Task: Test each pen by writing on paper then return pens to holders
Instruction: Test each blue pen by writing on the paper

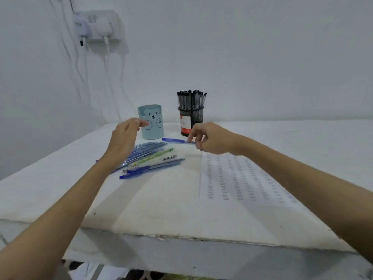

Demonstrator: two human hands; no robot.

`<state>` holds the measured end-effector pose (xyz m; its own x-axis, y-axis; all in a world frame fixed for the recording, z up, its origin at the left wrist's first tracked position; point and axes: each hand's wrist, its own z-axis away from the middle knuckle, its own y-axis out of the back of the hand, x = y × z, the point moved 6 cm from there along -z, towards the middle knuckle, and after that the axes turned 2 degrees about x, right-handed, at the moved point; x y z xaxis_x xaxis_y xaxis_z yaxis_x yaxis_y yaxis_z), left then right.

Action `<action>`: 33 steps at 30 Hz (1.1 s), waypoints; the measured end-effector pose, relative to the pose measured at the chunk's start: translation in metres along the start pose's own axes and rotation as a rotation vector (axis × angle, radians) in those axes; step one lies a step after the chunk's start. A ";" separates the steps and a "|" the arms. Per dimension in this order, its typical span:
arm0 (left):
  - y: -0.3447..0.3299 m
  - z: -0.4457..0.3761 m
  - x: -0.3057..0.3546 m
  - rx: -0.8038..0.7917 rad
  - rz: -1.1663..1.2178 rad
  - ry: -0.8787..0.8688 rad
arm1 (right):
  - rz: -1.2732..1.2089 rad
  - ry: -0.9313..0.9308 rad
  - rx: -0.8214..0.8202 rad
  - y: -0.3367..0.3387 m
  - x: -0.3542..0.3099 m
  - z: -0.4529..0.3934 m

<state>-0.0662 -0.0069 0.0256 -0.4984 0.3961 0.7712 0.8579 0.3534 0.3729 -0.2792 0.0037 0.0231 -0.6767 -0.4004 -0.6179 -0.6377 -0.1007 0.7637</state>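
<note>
Right hand (210, 138) pinching blue pen (177, 140), left hand (123, 138) relaxed, empty | paper (242, 178) well marked | loose pens (153, 158) seemingly untested | bear holder (151, 126) apparently empty

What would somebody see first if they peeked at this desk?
Probably the pale blue bear-faced pen cup standing at the back of the white table, beside a black mesh holder crammed with black pens. In front of the cup lies a loose heap of blue pens, under the raised, empty left hand. The right hand pinches one blue pen above a white paper sheet covered in scribble rows.
</note>
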 end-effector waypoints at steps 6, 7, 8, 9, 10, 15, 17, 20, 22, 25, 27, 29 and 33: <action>-0.124 0.000 0.051 -0.358 -0.102 -0.191 | -0.615 -0.421 0.217 0.078 0.099 0.043; -0.143 0.005 0.057 -0.445 -0.150 -0.220 | -0.694 -0.470 0.233 0.082 0.109 0.048; -0.165 0.009 0.063 -0.535 -0.178 -0.238 | -0.782 -0.505 0.253 0.088 0.119 0.054; -0.182 0.015 0.066 -0.626 -0.206 -0.245 | -0.878 -0.525 0.273 0.092 0.126 0.058; -0.194 0.020 0.068 -0.712 -0.250 -0.256 | -0.985 -0.534 0.286 0.092 0.130 0.059; -0.228 0.042 0.067 -0.947 -0.429 -0.239 | -1.359 -0.492 0.279 0.096 0.145 0.060; -0.228 0.047 0.068 -0.927 -0.446 -0.237 | -1.388 -0.478 0.301 0.099 0.148 0.059; -0.227 0.051 0.075 -0.874 -0.601 -0.296 | -1.375 -0.446 0.291 0.103 0.153 0.055; -0.228 0.053 0.080 -0.856 -0.665 -0.323 | -1.395 -0.430 0.269 0.103 0.159 0.053; -0.233 0.053 0.086 -0.818 -0.708 -0.343 | -1.411 -0.419 0.249 0.103 0.167 0.050; -0.237 0.053 0.089 -0.785 -0.743 -0.377 | -1.405 -0.415 0.242 0.102 0.170 0.049; -0.241 0.052 0.090 -0.755 -0.777 -0.439 | -1.416 -0.395 0.263 0.105 0.169 0.049; -0.248 0.055 0.080 -0.755 -0.646 -0.444 | -1.331 -0.361 0.357 0.115 0.170 0.046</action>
<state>-0.3257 -0.0165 -0.0341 -0.7534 0.6472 0.1165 0.1969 0.0530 0.9790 -0.4845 -0.0338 -0.0021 0.4702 0.0645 -0.8802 -0.8825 0.0412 -0.4685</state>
